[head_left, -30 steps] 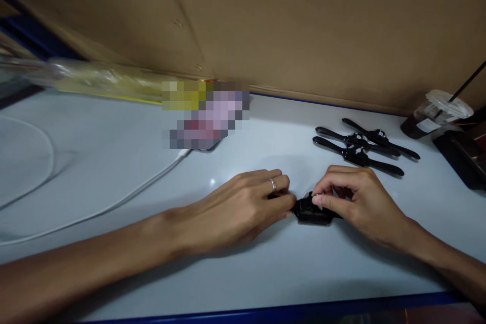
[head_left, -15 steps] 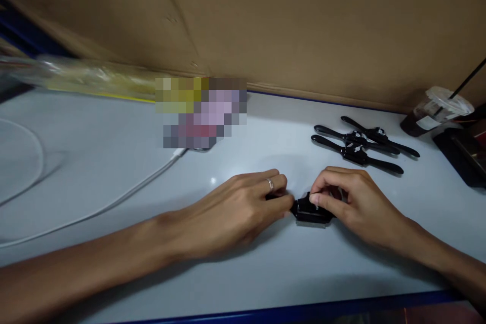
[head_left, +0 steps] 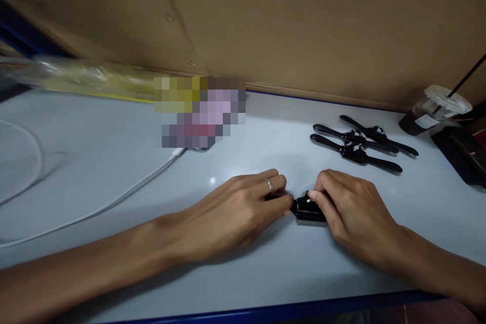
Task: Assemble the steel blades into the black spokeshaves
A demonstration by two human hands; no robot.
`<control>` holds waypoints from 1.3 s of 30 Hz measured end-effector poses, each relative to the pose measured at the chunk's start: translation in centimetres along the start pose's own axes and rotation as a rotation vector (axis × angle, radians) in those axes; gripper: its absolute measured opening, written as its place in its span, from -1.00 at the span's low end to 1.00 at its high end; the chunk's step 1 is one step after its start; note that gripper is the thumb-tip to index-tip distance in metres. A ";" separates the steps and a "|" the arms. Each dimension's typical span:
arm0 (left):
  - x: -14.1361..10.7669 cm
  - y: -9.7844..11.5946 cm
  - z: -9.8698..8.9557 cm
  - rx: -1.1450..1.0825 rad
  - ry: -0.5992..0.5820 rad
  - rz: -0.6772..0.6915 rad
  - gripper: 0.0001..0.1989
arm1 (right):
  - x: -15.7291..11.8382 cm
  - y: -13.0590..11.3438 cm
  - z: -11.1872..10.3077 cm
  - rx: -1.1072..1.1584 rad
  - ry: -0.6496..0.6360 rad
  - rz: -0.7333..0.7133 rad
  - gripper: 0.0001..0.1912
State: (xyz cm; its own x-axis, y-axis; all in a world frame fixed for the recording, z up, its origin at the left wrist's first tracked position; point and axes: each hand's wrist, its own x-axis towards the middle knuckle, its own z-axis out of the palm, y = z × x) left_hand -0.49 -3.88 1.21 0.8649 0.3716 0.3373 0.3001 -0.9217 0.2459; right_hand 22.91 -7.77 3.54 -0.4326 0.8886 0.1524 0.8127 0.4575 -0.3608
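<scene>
A black spokeshave (head_left: 309, 212) lies low over the white table, its blade edge toward me. My left hand (head_left: 243, 207), with a ring on one finger, is closed round its left handle, which the fingers mostly hide. The thumb and forefinger of my right hand (head_left: 349, 212) are pinched at the top middle of the spokeshave's body, where a small silver piece shows; what exactly they grip there is hidden. My right hand also covers the right handle. Three similar black spokeshaves (head_left: 353, 153) with silver fittings lie close together beyond my right hand.
A plastic cup (head_left: 433, 109) with a dark drink and a straw stands at the back right, beside a black object (head_left: 455, 154). A white cable (head_left: 125, 201) runs left from a blurred-out item (head_left: 205, 116). Plastic-wrapped yellow material (head_left: 98, 78) lies along the cardboard wall (head_left: 284, 25).
My right hand has turned about its pinch, its back now facing up more and its fingers curled closer together. My left hand keeps its place on the handle.
</scene>
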 end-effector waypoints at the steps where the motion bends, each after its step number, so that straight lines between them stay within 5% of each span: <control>1: 0.0 0.0 0.0 -0.001 0.001 0.000 -0.69 | 0.0 0.0 0.1 -0.048 0.023 -0.021 -0.75; 12: 0.3 0.3 -0.1 0.043 0.043 0.037 -0.67 | -0.1 -0.1 1.0 -0.277 0.214 -0.218 -0.68; 17: 0.2 0.0 -0.2 0.042 0.024 0.057 -0.71 | 0.7 1.6 -1.2 0.001 0.134 -0.175 -0.60; 21: 0.0 -0.3 -0.3 0.033 0.011 0.064 -0.73 | 1.0 2.9 -3.0 0.177 0.054 -0.381 -0.76; 24: -0.1 -0.3 -0.3 0.033 0.008 0.058 -0.75 | 0.6 2.9 -3.1 0.099 -0.035 -0.497 -0.63; 30: 0.0 -0.3 -0.3 0.045 0.026 0.070 -0.75 | 0.1 2.0 -2.4 -0.149 0.000 -0.502 -0.67; 39: 0.0 -0.3 -0.3 0.035 0.020 0.075 -0.73 | 0.3 2.6 -2.6 -0.021 -0.081 -0.474 -0.76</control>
State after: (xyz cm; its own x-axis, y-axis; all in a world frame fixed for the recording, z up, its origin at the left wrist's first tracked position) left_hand -0.76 -3.56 1.42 0.8775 0.3031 0.3716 0.2488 -0.9502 0.1876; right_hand 25.88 -6.26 5.04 -0.7856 0.5769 0.2236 0.5258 0.8130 -0.2502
